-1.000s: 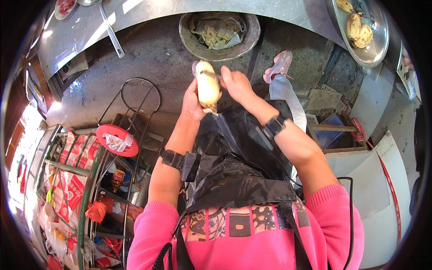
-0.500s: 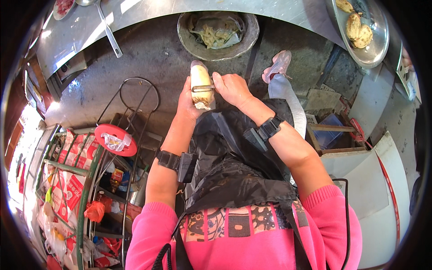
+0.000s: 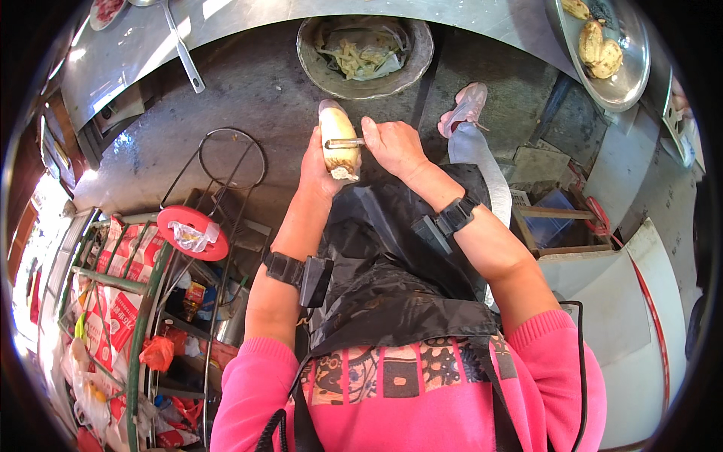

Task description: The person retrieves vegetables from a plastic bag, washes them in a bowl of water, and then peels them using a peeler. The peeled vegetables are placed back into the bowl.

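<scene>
In my left hand [image 3: 319, 167] is a thick, pale, partly peeled root vegetable [image 3: 337, 124] that looks like a lotus root. Its far tip is purplish, and its near end has a brown ring and a ragged white stub. My fingers wrap its left side and underside. A metal peeler [image 3: 345, 143] lies across its upper face, the blade against the surface. My right hand [image 3: 393, 147] grips the peeler's handle, mostly hidden in the fist, with the thumb raised. Beyond both hands, a round metal basin [image 3: 307, 69] on the floor holds yellowish peelings [image 3: 365, 59].
A metal table [image 3: 248, 30] spans the far side, carrying a ladle [image 3: 181, 53] and a steel bowl [image 3: 639, 87] with pale root pieces [image 3: 600, 53]. A wire stand [image 3: 263, 162] and a green-framed rack [image 3: 141, 331] with bags stand left. A wooden crate [image 3: 561, 252] sits right.
The peeler has moved slightly up the root vegetable, away from me, with my right hand. The vegetable has tilted a little to the right at its near end.
</scene>
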The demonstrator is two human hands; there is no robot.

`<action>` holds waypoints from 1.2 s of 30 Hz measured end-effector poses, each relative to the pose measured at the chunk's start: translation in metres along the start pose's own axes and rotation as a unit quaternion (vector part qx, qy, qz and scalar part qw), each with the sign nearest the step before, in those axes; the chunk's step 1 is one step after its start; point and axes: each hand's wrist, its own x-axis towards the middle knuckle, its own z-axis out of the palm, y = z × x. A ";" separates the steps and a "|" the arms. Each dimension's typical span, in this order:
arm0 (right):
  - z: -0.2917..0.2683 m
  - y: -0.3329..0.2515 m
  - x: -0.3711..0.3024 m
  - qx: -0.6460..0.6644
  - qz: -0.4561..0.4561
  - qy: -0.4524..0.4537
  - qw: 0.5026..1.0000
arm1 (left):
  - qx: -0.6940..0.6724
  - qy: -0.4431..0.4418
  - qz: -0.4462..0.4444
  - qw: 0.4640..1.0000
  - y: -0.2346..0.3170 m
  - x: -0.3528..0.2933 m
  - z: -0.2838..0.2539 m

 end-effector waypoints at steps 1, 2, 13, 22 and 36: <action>-0.001 0.002 0.002 -0.002 -0.002 -0.023 1.000 | -0.001 -0.029 -0.006 1.000 -0.001 -0.004 0.000; -0.001 0.003 0.006 0.002 -0.011 -0.033 0.999 | 0.002 -0.043 -0.012 0.999 -0.002 -0.006 0.001; 0.020 0.033 0.063 -0.036 0.114 -0.059 0.991 | 0.070 0.017 -0.002 0.997 -0.013 -0.018 -0.003; 0.018 0.024 0.008 0.159 0.084 -0.022 0.983 | -0.023 -0.060 0.018 0.998 -0.006 -0.019 0.017; 0.007 0.041 0.056 -0.047 0.107 0.022 0.993 | 0.003 -0.088 -0.039 0.995 -0.035 -0.029 0.012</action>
